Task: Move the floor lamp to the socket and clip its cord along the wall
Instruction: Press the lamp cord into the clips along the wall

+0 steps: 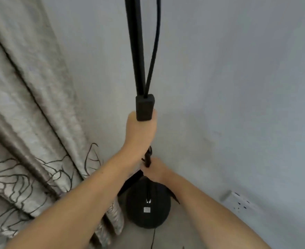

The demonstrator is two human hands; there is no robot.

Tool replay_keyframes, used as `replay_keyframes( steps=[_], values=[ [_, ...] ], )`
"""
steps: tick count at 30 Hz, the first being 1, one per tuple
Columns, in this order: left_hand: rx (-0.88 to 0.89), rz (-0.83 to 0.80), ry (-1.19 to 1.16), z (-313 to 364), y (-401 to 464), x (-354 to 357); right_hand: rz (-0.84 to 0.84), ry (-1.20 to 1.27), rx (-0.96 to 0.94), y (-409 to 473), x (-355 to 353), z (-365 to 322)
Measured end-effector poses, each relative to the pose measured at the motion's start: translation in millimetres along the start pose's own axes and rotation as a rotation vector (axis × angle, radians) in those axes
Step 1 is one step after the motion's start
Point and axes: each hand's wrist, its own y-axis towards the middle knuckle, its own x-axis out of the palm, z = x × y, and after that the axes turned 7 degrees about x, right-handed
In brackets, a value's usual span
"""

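Note:
A black floor lamp stands in the room corner, its pole (135, 51) rising out of the top of the view. My left hand (141, 132) is wrapped around the pole just under a black block fitting (145, 107). Lower down, my right hand (156, 169) grips the thin lower pole above the round black base (148, 205), which rests on the floor. A black cord (154, 42) runs beside the pole into the block, and a thin cord (153, 238) trails from the base. A white wall socket (239, 200) sits low on the right wall.
A beige patterned curtain (31, 123) hangs on the left, its hem touching the floor beside the lamp base. Plain white walls (220, 87) meet in the corner behind the lamp. A strip of bare floor shows in front of the base.

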Motion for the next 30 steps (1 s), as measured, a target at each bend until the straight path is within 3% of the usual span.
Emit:
replay_keyframes(
  steps=[6,16,19,22,24,27,28,30],
  values=[
    [0.085,-0.164,-0.034,-34.2,20.1,13.9,0.074,0.122,-0.046,27.0,11.8,26.2],
    [0.044,-0.254,-0.058,-39.2,54.0,17.8,0.16,0.186,0.007,41.0,17.4,24.1],
    [0.222,-0.221,0.032,-54.2,56.0,13.0,0.149,0.197,-0.032,41.8,13.5,27.6],
    [0.568,-0.173,0.418,-83.3,37.8,-4.0,0.117,0.074,-0.064,36.4,7.7,38.8],
    [0.692,-0.153,0.687,-95.1,23.2,-20.9,0.124,0.034,-0.058,35.5,2.8,49.1],
    [0.592,-0.173,0.964,-89.3,18.8,-44.0,0.175,-0.054,0.038,30.7,-10.0,62.1],
    [0.54,-0.208,0.999,-85.2,18.5,-47.3,0.111,-0.072,0.118,27.3,-16.7,68.4],
    [0.371,-0.397,0.825,-81.4,12.3,-44.4,-0.173,-0.083,0.293,16.0,-33.3,81.6]
  ],
)
